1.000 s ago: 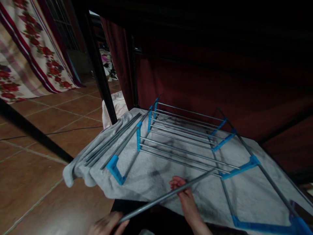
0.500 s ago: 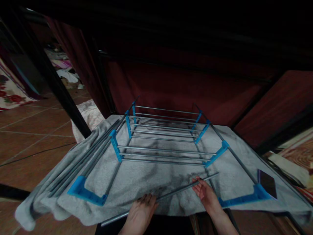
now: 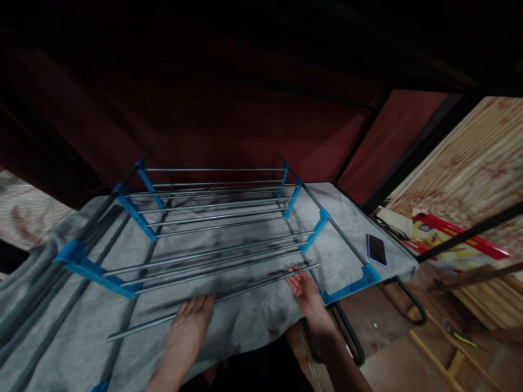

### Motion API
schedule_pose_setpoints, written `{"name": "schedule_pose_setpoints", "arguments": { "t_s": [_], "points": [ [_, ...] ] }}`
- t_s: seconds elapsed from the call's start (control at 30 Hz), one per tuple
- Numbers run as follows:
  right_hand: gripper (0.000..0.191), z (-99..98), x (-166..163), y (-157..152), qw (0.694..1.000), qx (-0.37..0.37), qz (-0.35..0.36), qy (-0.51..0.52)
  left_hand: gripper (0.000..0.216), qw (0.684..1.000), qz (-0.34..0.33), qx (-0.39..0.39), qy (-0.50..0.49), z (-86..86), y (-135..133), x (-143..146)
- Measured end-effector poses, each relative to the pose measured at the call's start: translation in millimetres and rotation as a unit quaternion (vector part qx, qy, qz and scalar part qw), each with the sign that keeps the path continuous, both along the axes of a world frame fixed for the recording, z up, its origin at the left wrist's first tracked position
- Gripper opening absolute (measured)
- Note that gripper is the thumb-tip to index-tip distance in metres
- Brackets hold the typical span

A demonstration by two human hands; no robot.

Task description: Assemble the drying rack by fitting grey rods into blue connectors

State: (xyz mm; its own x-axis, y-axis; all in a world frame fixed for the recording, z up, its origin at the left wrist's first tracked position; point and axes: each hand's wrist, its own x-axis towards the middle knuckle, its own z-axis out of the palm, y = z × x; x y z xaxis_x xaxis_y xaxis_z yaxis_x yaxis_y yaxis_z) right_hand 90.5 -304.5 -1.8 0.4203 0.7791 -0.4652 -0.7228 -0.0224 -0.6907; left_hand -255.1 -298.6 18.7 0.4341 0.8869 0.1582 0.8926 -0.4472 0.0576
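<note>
A loose thin grey metal rod (image 3: 249, 287) lies slantwise in front of a partly assembled rack. My left hand (image 3: 190, 326) is closed over the rod left of its middle, palm down. Near its right end, my right hand (image 3: 304, 291) grips it between thumb and fingers, palm turned up. The rack has blue plastic brackets (image 3: 104, 272) joined by several thin crossbars (image 3: 220, 215). Thicker grey side tubes (image 3: 345, 238) run through the brackets. A blue end piece (image 3: 353, 285) joins the tubes just right of my right hand.
Grey cloth (image 3: 253, 321) covers the table under the rack. More grey tubes (image 3: 44, 294) lie along the left side. A phone (image 3: 376, 250) rests near the right edge. Beyond it are a red and yellow box (image 3: 453, 239) and wooden pieces (image 3: 435, 356) lower down. A dark red panel (image 3: 245, 130) stands behind.
The view has turned right, so the rack appears further left and the box comes into sight. Both hands still hold the rod, which now sits closer to the rack's front crossbars.
</note>
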Motion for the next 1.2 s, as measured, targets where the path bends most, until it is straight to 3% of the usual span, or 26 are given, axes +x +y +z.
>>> {"name": "schedule_pose_setpoints", "arguments": {
  "t_s": [0.2, 0.43, 0.57, 0.73, 1.0, 1.2],
  "points": [
    [0.029, 8.2, -7.5, 1.1, 0.998, 0.03, -0.044, -0.022, 0.036, 0.992, -0.044, 0.06, -0.098, -21.6, 7.1, -31.1],
    [0.032, 50.0, -6.2, 8.7, 0.997, 0.068, -0.022, -0.038, 0.047, 0.979, -0.049, 0.052, -0.193, -8.6, 12.5, -31.7],
    [0.028, 61.1, 1.1, 11.7, 0.995, 0.083, -0.001, -0.059, 0.047, 0.978, -0.073, 0.02, -0.192, -5.9, 16.2, -37.2],
    [0.024, 51.7, -0.8, 11.5, 0.995, 0.063, 0.058, -0.044, 0.049, 0.985, -0.059, 0.001, -0.164, -7.7, 14.4, -31.6],
    [0.023, 38.1, -2.3, 10.6, 0.998, 0.019, 0.021, -0.047, 0.046, 0.994, -0.018, 0.013, -0.111, -30.0, 9.1, -66.4],
    [0.023, 27.2, 14.4, 9.4, 0.998, 0.012, 0.019, -0.063, 0.043, 0.994, 0.016, 0.02, -0.108, -24.6, 0.3, -67.3]
  ]
}}
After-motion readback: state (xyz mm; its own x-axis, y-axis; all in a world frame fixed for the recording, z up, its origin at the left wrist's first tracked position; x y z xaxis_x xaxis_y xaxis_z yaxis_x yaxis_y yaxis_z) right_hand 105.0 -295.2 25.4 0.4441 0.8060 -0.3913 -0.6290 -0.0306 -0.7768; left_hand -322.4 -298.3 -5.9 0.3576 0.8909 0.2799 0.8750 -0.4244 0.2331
